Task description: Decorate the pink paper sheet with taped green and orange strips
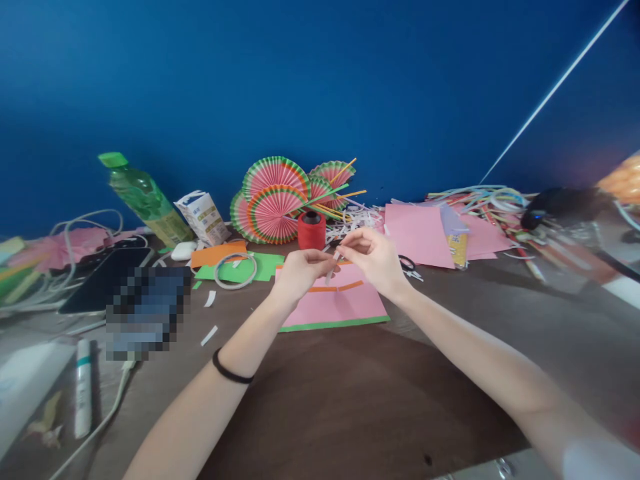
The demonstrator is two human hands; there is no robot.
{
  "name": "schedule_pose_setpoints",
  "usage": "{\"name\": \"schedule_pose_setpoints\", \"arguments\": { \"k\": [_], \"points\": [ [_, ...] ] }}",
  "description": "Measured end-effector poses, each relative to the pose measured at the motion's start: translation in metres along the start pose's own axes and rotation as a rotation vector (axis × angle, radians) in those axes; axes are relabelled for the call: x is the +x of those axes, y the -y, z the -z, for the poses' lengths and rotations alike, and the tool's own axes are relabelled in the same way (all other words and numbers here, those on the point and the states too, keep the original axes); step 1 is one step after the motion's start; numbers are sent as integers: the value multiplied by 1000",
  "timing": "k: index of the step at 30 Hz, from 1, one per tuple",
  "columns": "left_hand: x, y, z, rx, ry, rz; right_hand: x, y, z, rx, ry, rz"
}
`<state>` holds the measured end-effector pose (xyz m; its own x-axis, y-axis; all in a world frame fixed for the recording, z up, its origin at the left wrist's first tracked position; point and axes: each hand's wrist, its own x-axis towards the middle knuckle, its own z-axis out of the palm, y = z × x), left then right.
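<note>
My left hand point(303, 272) and my right hand point(371, 261) meet above a pink sheet of paper point(345, 308) on the table. Between their pinched fingertips is a small whitish strip point(330, 273), perhaps tape or paper; its exact kind is too small to make out. The pink sheet has a green band along its near edge. Across its middle lies an orange paper strip point(357, 285). Just behind my hands stands a red spool point(311, 232) with a dark core. Scissors handles point(407, 263) show to the right of my right hand.
Pink and green pleated paper fans point(276, 207) lean on the blue wall. Green bottle point(145, 200), white carton point(203, 217), phone point(107, 280) and marker point(83, 390) are at left. Pink sheets point(420, 233) and bundled strips point(480, 200) lie at right. Green paper point(267, 267) holds a coiled cable point(217, 273).
</note>
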<state>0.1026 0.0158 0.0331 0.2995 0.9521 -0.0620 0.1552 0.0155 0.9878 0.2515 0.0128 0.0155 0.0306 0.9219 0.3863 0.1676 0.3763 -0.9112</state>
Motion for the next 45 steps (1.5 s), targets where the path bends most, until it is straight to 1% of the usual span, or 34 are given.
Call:
{"name": "schedule_pose_setpoints", "arguments": {
  "k": [5, 9, 14, 16, 23, 27, 31, 39, 42, 45],
  "points": [
    [-1, 0, 0, 19, -15, -20, -1, 2, -1, -19, -16, 31],
    [1, 3, -1, 31, -32, -44, -1, 1, -2, -26, -8, 23],
    [2, 6, -1, -100, -70, -11, 0, 3, 0, -29, 3, 16],
    [2, 6, -1, -119, -77, -6, 0, 4, 1, -29, 6, 12],
    [1, 5, 0, -49, -9, -39, 0, 6, 2, -7, 21, -9],
    [2, 6, 1, 17, 3, -60, 0, 6, 3, 27, 44, -24],
    [2, 7, 1, 66, 17, -90, 1, 5, 4, 8, 54, -15],
    [2, 6, 0, 61, 62, -64, 1, 4, 3, -14, 48, -32],
    [1, 6, 0, 57, 54, -51, 1, 3, 4, -7, 44, -28],
    [1, 7, 0, 77, 16, -47, 3, 3, 5, -4, 30, -35]
  ]
}}
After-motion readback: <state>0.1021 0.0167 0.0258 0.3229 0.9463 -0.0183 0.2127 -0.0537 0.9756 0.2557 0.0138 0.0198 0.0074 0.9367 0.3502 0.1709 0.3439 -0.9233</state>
